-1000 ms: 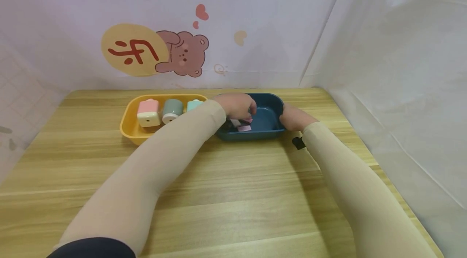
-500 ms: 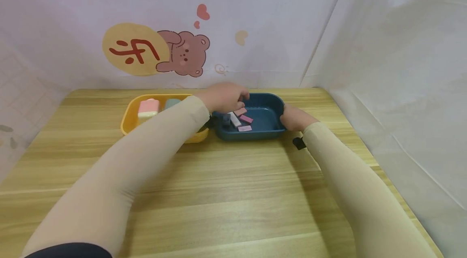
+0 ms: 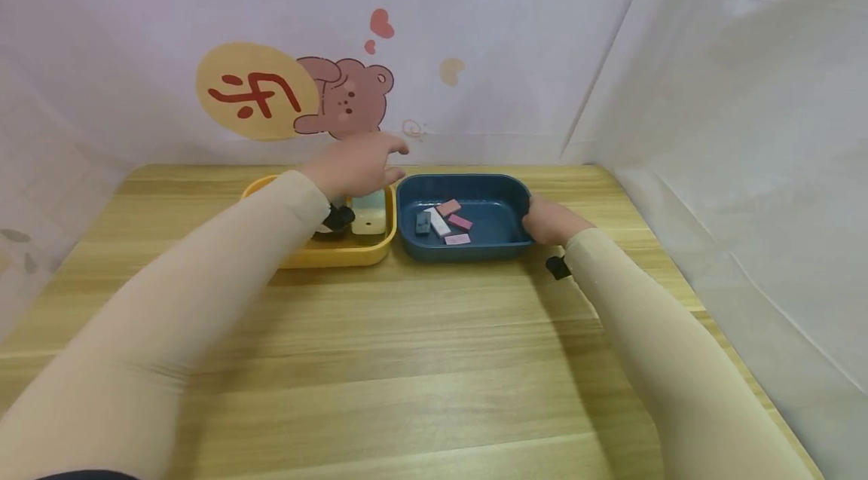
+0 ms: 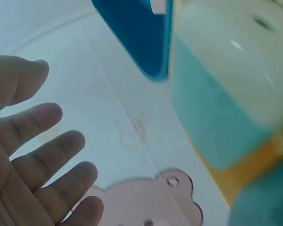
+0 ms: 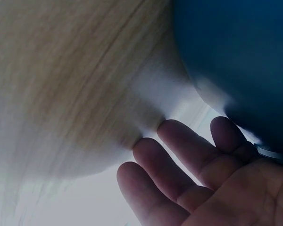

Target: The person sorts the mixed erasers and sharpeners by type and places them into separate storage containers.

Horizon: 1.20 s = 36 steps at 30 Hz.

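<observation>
My left hand (image 3: 356, 163) hovers above the right end of the yellow tray (image 3: 332, 258), fingers apart, holding nothing. Below it lies a teal-and-cream boxy object with a small hole (image 3: 368, 218), large in the left wrist view. My right hand (image 3: 552, 221) grips the right end of the dark blue tray (image 3: 468, 252); in the right wrist view its fingers are outside the wall near the tabletop, thumb hidden. Inside the blue tray lie small flat blocks: dark (image 3: 423, 223), white (image 3: 438, 224), salmon (image 3: 448, 207), pink (image 3: 460, 222) and lilac (image 3: 457, 239).
Both trays stand side by side at the back of the wooden table (image 3: 434, 359). A white printed curtain (image 3: 502, 73) hangs behind, another white sheet (image 3: 746, 163) on the right. My left forearm covers much of the yellow tray. Black wrist cameras sit at both wrists.
My left hand has moved left out of the blue tray to over the yellow one, its fingers spreading and uncovering the small blocks. My right hand has stayed at the blue tray's end.
</observation>
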Each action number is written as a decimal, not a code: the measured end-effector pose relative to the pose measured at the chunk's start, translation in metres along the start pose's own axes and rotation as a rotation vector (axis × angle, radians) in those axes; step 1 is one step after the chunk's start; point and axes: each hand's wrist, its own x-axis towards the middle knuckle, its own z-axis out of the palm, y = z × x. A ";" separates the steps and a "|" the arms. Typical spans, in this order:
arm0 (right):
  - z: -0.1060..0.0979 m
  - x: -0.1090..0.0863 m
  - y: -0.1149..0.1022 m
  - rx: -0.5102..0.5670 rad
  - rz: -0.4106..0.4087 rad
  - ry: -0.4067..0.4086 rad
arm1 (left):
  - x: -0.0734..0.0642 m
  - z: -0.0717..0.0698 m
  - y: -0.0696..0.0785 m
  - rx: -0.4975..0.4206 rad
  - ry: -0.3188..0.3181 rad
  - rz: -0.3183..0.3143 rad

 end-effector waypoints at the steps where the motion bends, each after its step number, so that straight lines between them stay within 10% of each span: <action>1: 0.000 0.000 0.000 -0.001 0.001 0.001 | -0.003 -0.002 -0.004 -0.001 0.006 -0.008; 20: -0.001 0.003 -0.004 -0.010 0.009 -0.023 | -0.073 -0.016 -0.102 -0.131 0.035 -0.214; 36: -0.002 -0.003 0.000 -0.032 -0.037 -0.011 | -0.127 0.019 -0.173 -0.188 0.068 -0.283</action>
